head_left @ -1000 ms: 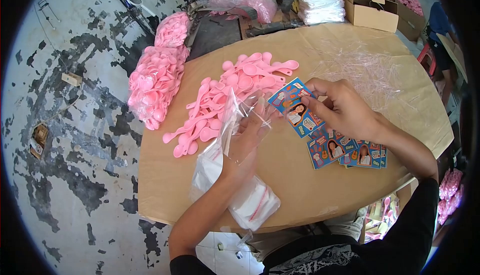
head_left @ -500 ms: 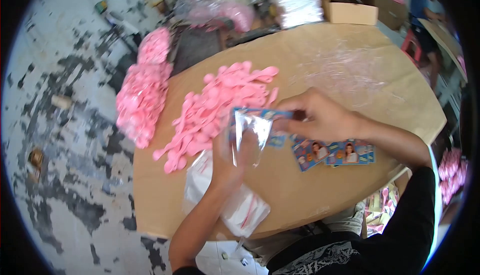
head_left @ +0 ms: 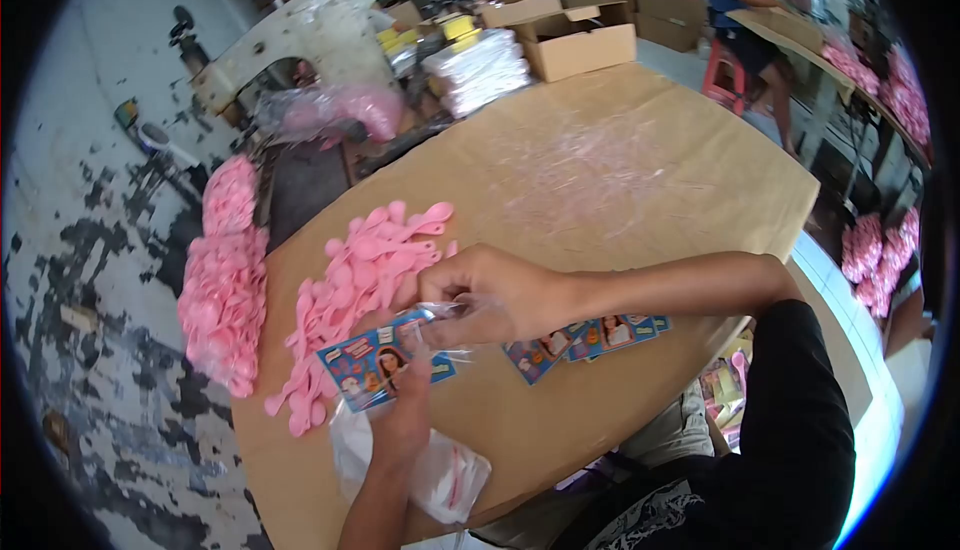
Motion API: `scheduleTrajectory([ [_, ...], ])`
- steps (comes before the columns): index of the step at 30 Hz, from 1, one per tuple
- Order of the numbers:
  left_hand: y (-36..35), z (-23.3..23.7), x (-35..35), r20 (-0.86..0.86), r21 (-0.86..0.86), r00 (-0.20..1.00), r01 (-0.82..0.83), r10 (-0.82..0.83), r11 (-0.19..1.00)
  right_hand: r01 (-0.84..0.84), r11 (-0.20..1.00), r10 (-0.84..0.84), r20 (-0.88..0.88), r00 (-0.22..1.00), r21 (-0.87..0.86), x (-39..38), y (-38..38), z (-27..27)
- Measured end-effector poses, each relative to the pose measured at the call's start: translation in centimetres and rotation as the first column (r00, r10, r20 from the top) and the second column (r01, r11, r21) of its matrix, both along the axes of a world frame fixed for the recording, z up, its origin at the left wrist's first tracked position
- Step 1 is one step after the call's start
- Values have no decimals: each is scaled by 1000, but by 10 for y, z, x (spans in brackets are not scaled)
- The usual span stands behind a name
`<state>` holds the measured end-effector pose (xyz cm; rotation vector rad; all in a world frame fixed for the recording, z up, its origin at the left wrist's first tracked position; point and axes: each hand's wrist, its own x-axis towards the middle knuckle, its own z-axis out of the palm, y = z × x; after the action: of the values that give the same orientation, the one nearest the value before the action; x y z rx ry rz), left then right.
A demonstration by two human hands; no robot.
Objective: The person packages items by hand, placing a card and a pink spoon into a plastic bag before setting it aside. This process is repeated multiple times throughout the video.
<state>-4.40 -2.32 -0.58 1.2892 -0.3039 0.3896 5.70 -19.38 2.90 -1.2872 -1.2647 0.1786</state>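
My left hand (head_left: pixel 405 400) is closed on a blue printed card (head_left: pixel 365 362) with a picture of a person, in clear plastic. At the card's right end my right hand (head_left: pixel 495 295) has its fingers pinched on clear plastic film (head_left: pixel 460 322). Pink spoons (head_left: pixel 365 265) lie in a heap just beyond both hands. More blue cards (head_left: pixel 610 335) rest on the brown table (head_left: pixel 560 420), partly under my right forearm. A stack of clear plastic bags (head_left: pixel 450 475) sits near the table edge, beside my left wrist.
Bags of pink spoons (head_left: pixel 225 300) stand at the left. Thin clear strips (head_left: pixel 590 175) lie on the far table. Behind are a white machine (head_left: pixel 320 30), wrapped stacks (head_left: pixel 480 75) and an open carton (head_left: pixel 585 48). Another person (head_left: pixel 735 0) sits at a table at the upper right.
The view has turned up and right, showing more of the room. The card is now tilted with its printed face visible, and my right hand has moved to the plastic at its end.
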Motion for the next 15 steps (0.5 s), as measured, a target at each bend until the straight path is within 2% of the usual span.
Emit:
scheduleTrajectory([
  [1, 0, 0, 0, 5, 90, 998, -59, 59, 994, -12, 997, 10, -27, 1000, -75, 2, 2, -1],
  [2, -2, 4, 1, 30, -93, 999, 23, -20, 995, -23, 989, 15, -58, 998, -148, 4, 2, 0],
  [3, -4, 10, 2, 23, -90, 1000, -7, 9, 996, -33, 975, 13, -90, 996, -219, 4, 0, 5],
  [4, -6, 16, 2, 14, -87, 999, -35, 36, 996, -98, 936, 0, -281, 960, -337, -1, -9, 29],
  [7, 2, 16, 7, 37, -27, 998, -42, 43, 999, -92, 917, 60, -94, 994, -389, 19, 2, 27],
  [8, 7, 13, 10, 53, 6, 998, -33, 32, 999, -75, 928, 40, -105, 994, -364, 26, 7, 21],
  [10, 22, 11, 14, 75, -114, 990, -109, 118, 987, -42, 949, 1, -128, 992, -313, 39, 17, 10],
  [12, 29, 20, 16, 92, -192, 980, -157, 177, 969, 211, 847, -111, 227, 968, -487, 64, 12, 13],
  [13, 31, 23, 17, 60, -192, 974, -205, 220, 960, 354, 773, -137, 407, 903, -526, 73, 8, 12],
  [14, 30, 24, 19, 32, -195, 965, -250, 261, 948, 368, 792, -169, 404, 899, -488, 77, 8, 4],
  [15, 29, 24, 20, 4, -199, 954, -293, 300, 935, 411, 810, -124, 564, 816, -417, 87, 6, -9],
])
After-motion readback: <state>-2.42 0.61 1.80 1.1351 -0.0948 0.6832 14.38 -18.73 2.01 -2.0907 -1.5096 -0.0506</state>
